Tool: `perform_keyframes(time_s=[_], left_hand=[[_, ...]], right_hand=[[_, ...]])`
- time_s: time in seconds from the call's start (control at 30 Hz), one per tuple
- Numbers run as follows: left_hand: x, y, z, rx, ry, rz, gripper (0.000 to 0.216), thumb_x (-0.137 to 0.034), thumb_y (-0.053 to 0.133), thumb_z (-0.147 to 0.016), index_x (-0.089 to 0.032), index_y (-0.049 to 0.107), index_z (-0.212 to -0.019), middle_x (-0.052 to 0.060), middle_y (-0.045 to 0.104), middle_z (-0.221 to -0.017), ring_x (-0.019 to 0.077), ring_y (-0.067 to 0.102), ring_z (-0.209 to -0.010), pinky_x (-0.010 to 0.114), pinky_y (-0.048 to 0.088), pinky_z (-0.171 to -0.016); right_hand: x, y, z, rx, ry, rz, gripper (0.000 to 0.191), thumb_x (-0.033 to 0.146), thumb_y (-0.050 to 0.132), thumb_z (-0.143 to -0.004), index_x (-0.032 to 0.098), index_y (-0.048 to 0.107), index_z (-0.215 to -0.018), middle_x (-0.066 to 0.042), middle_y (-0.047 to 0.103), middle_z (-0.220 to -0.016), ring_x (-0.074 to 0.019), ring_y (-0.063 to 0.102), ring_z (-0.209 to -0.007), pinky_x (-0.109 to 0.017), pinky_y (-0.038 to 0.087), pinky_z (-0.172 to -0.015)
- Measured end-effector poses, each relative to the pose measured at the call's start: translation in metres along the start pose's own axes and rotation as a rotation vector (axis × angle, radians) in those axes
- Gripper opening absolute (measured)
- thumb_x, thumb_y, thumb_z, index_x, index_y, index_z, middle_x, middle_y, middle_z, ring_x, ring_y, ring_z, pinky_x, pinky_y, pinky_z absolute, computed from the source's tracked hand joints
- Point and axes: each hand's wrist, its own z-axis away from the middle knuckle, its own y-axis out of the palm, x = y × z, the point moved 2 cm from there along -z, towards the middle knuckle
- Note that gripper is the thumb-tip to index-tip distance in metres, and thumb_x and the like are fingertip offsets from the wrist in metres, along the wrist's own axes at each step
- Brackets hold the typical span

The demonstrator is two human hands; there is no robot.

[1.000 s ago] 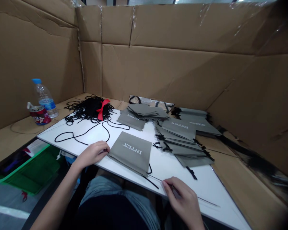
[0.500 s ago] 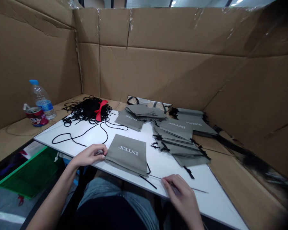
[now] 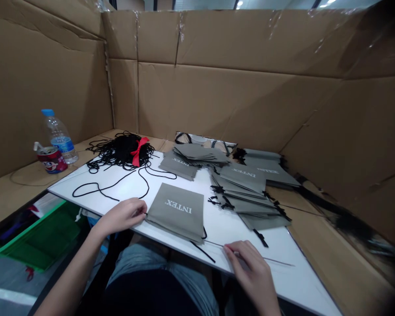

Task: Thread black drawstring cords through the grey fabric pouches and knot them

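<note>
A grey drawstring bag (image 3: 174, 215) with white INTEX lettering lies flat near the table's front edge, its print upside down to me. At its near left corner, my left hand (image 3: 127, 214) pinches what looks like a bit of black cord. A thin dark rod (image 3: 213, 243) runs from the bag's near right corner through the fingers of my right hand (image 3: 250, 267), which are closed on it. Its far end sticks out to the right past the hand. A loose black cord end (image 3: 203, 252) and a small cord loop (image 3: 204, 232) hang out at that corner.
Black cords (image 3: 125, 149) tied with a red ribbon (image 3: 139, 151) lie at the back left. Stacked grey bags (image 3: 200, 154) and corded bags (image 3: 246, 199) cover the back and right. A bottle (image 3: 62, 145), a red cup (image 3: 51, 160), a green bin (image 3: 42, 245) and cardboard walls surround the table.
The rod has slid a little to the right with my right hand. The bag has shifted slightly right, leaving a small gap beside my left fingertips, where a dark bit shows.
</note>
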Motion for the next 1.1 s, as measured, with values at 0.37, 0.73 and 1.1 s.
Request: perform_keyframes(time_s=[0.37, 0.73, 1.1], left_hand=[[0.003, 0.009, -0.01, -0.177, -0.033, -0.052, 0.008, -0.019, 0.045, -0.078, -0.019, 0.051, -0.075, 0.0, 0.052, -0.071, 0.015, 0.049, -0.067, 0.026, 0.035, -0.063], [0.008, 0.028, -0.019, -0.482, -0.287, 0.818, 0.014, -0.03, 0.057, -0.07, -0.018, 0.05, -0.072, -0.004, 0.054, -0.055, 0.0132, 0.055, -0.054, 0.025, 0.045, -0.057], [0.003, 0.024, -0.014, -0.252, -0.137, 0.711, 0.014, -0.032, 0.051, -0.084, -0.021, 0.043, -0.082, -0.007, 0.049, -0.06, 0.0114, 0.055, -0.055, 0.023, 0.04, -0.057]], right_hand=[[-0.003, 0.003, 0.003, 0.009, -0.012, 0.026, 0.012, 0.02, 0.054, -0.09, 0.021, 0.052, -0.078, 0.0, 0.058, -0.072, -0.0146, 0.053, -0.068, -0.028, 0.042, -0.067], [0.003, 0.003, 0.001, -0.008, 0.019, -0.078, 0.011, 0.018, 0.054, -0.089, 0.02, 0.054, -0.078, -0.001, 0.058, -0.072, -0.0138, 0.054, -0.067, -0.025, 0.044, -0.061], [0.006, 0.001, -0.001, -0.04, 0.036, -0.088, 0.008, 0.021, 0.055, -0.088, 0.02, 0.059, -0.081, -0.003, 0.062, -0.075, -0.0149, 0.059, -0.067, -0.024, 0.047, -0.06]])
